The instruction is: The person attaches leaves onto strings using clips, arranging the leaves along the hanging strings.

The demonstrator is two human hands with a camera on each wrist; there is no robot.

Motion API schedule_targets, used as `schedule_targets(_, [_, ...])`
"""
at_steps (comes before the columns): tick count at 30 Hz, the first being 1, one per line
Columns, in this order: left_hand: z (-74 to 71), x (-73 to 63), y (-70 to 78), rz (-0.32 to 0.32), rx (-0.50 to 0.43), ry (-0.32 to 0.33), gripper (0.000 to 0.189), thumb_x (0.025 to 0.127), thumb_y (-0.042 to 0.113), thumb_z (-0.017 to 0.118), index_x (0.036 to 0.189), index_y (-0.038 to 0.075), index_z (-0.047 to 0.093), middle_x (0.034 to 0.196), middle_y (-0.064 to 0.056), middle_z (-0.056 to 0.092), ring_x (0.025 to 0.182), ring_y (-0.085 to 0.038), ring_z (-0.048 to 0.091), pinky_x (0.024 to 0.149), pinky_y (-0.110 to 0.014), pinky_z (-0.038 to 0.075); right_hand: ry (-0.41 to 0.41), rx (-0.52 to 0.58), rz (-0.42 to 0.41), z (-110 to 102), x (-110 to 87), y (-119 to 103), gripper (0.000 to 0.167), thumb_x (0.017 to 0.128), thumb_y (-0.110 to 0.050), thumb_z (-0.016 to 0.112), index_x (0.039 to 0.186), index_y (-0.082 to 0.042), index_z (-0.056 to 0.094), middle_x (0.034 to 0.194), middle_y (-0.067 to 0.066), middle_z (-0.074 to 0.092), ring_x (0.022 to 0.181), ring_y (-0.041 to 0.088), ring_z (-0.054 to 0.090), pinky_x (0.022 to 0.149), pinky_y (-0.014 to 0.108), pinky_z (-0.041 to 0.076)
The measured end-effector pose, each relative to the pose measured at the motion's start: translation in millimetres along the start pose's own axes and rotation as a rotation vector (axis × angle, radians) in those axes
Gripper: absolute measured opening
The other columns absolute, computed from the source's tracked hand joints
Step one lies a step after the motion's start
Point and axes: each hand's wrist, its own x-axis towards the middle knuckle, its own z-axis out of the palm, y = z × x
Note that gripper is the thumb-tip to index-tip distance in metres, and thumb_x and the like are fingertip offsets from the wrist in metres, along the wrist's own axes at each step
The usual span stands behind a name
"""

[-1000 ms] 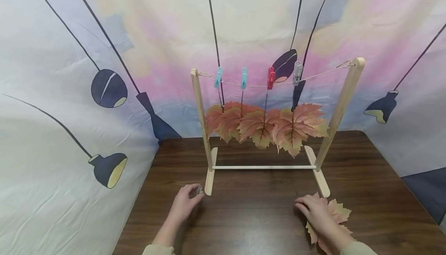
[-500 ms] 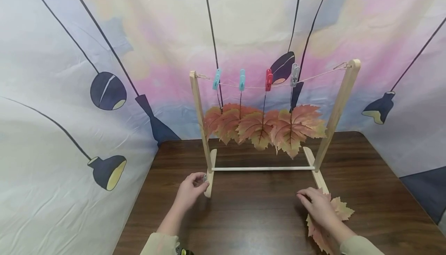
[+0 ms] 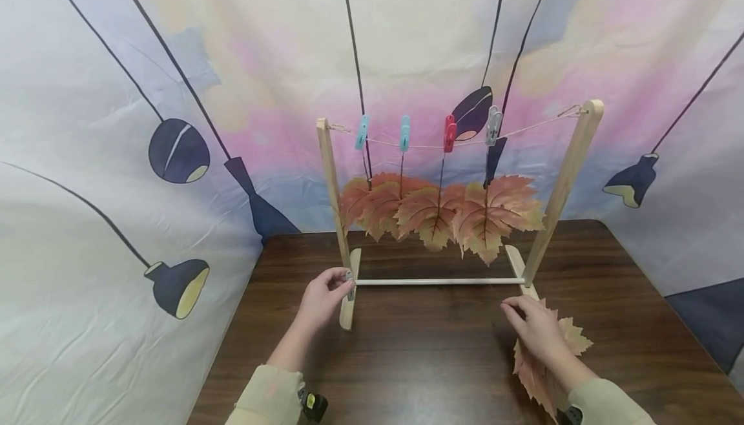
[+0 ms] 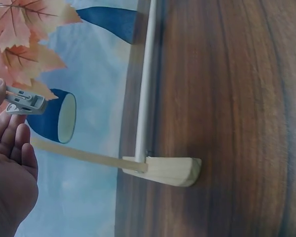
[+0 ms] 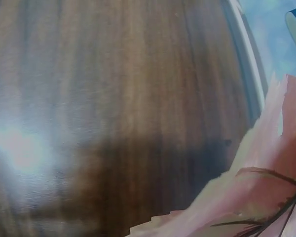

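My left hand [image 3: 320, 299] pinches a grey clothespin [image 4: 27, 102] between thumb and index finger, beside the left foot of the wooden rack in the head view. The other fingers curl loosely below it in the left wrist view. At the right, my right hand [image 3: 539, 329] holds an orange-pink artificial maple leaf [image 3: 533, 376] with thumb and fingertips together; the leaf spreads beneath the palm and wrist. Its dark veins and jagged edge [image 5: 266, 197] fill the lower right of the right wrist view, where the hand itself is out of sight.
A wooden rack [image 3: 562, 199] with a white crossbar [image 3: 438, 281] stands on the brown table [image 3: 430, 360]. From its string, two light-blue pegs [image 3: 405, 133], a red peg [image 3: 450, 133] and a grey peg [image 3: 493, 126] hold maple leaves [image 3: 427, 215]. A painted curtain [image 3: 279, 57] hangs behind.
My left hand has risen forward with the clothespin, from before the rack's left foot to beside the crossbar's end. The right hand has shifted slightly forward, the leaf moving with it.
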Motion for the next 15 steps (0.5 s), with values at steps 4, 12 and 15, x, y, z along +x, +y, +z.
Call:
schedule_targets(4, [-0.3, 3.0, 6.5, 0.027, -0.027, -0.002, 0.027, 0.086, 0.015, 0.069, 0.110, 0.003, 0.064, 0.093, -0.005, 0.063, 0.087, -0.019, 0.058, 0.076, -0.032, 0.048, 0.024, 0.024, 0.032, -6, 5.7, -5, 0.009, 0.089, -0.013, 0.064, 0.094, -0.006, 0.069, 0.091, 0.007, 0.067, 0.085, 0.028, 0.063, 0.072, 0.049, 0.048])
schedule_targets(12, [-2.5, 7.3, 18.0, 0.032, -0.080, 0.012, 0.028, 0.085, 0.013, 0.069, 0.110, 0.002, 0.064, 0.092, -0.005, 0.062, 0.084, -0.018, 0.056, 0.075, -0.030, 0.046, 0.095, 0.016, 0.006, -12, 14.4, -5, 0.008, 0.087, -0.009, 0.066, 0.093, -0.006, 0.069, 0.090, 0.005, 0.066, 0.081, 0.025, 0.063, 0.069, 0.044, 0.049])
schedule_targets(15, [-2.7, 11.0, 25.0, 0.046, -0.106, 0.024, 0.028, 0.086, 0.013, 0.068, 0.111, 0.001, 0.063, 0.093, -0.006, 0.062, 0.087, -0.018, 0.056, 0.079, -0.031, 0.046, 0.125, 0.020, 0.003, -17, 19.2, -6, 0.009, 0.086, -0.008, 0.066, 0.094, -0.005, 0.069, 0.090, 0.008, 0.066, 0.083, 0.027, 0.063, 0.072, 0.047, 0.048])
